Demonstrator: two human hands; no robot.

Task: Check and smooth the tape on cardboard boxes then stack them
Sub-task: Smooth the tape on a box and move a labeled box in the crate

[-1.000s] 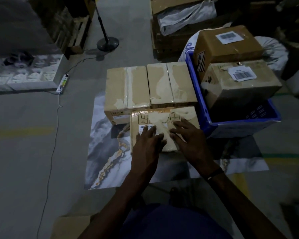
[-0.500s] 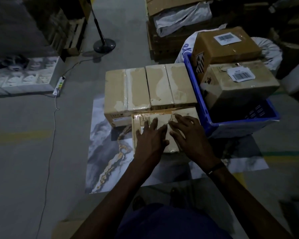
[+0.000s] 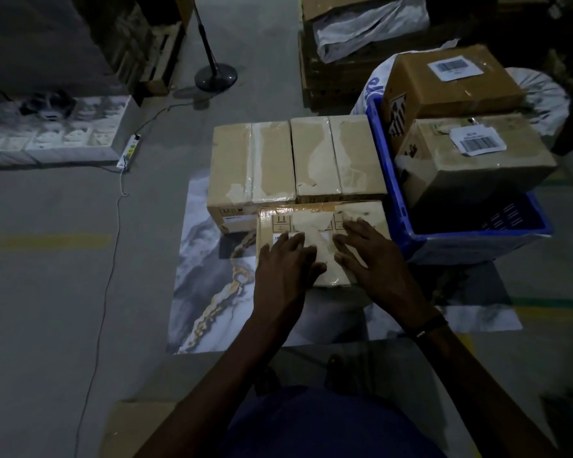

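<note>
cardboard box (image 3: 325, 226) on marbled mat (image 3: 209, 276): left hand (image 3: 286, 269) and right hand (image 3: 374, 259) lie flat on its taped top, fingers straight, gripping nothing.

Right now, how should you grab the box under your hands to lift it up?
Probably by its left and right side walls, one hand each. The near box lies flat, its back against two boxes; the left hand and right hand already rest flat on top.

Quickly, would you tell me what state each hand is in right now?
Left hand: open, fingers flat on the taped box.
Right hand: open, fingers flat on the same box.
</note>
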